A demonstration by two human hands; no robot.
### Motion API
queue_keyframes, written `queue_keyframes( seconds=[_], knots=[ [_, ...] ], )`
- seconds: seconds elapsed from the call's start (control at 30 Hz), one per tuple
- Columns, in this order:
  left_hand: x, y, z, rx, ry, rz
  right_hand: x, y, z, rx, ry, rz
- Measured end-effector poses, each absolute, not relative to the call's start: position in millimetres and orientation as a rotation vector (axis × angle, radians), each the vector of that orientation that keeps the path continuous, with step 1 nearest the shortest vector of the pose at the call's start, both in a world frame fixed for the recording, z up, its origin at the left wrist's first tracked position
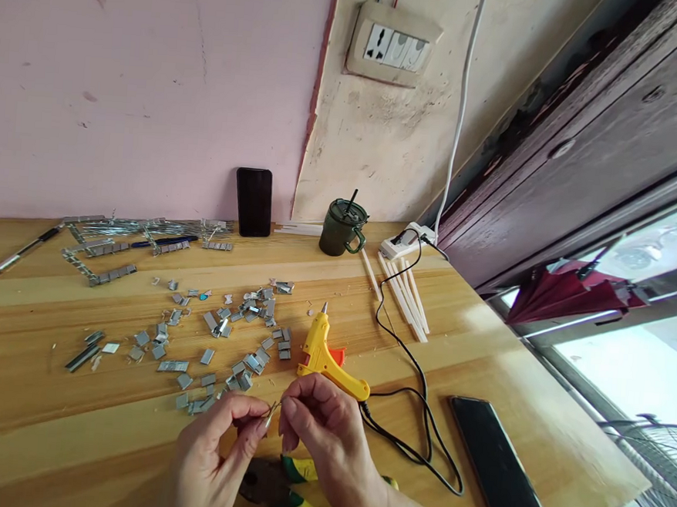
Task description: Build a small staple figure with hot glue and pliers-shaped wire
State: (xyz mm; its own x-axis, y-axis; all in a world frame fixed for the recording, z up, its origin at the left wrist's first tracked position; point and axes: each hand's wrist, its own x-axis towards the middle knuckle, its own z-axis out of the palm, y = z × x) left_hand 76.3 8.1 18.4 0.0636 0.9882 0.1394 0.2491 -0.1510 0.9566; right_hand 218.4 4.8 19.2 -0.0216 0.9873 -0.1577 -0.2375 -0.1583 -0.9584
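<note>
My left hand [214, 453] and my right hand [325, 438] meet near the table's front edge, both pinching one small shiny metal piece [271, 415] between the fingertips. Just beyond my right hand lies a yellow glue gun [323, 355] with its nozzle pointing away from me. Under my wrists rest pliers with yellow and green handles [292, 493]. Several small silvery metal pieces [222, 330] are scattered over the wood in front of my left hand.
A wooden table [43, 403] stands against a pink wall. On it: a black phone [253, 201] leaning upright, a green mug [343, 228], white glue sticks [405, 297], a power strip [406, 241], the gun's black cord [415, 398], a dark flat device [500, 469], metal strips [119, 242], a pen [22, 251].
</note>
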Motion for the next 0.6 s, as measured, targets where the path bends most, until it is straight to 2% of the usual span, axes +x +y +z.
queue_keyframes(
  seconds=[0.37, 0.6],
  knots=[
    [74, 9, 16, 1.544, 1.341, 1.147, 207, 2, 14, -1.061, -0.767, 1.512],
    [80, 10, 27, 1.195, 1.291, 1.077, 207, -8, 10, -1.141, -0.98, 1.307]
  ],
)
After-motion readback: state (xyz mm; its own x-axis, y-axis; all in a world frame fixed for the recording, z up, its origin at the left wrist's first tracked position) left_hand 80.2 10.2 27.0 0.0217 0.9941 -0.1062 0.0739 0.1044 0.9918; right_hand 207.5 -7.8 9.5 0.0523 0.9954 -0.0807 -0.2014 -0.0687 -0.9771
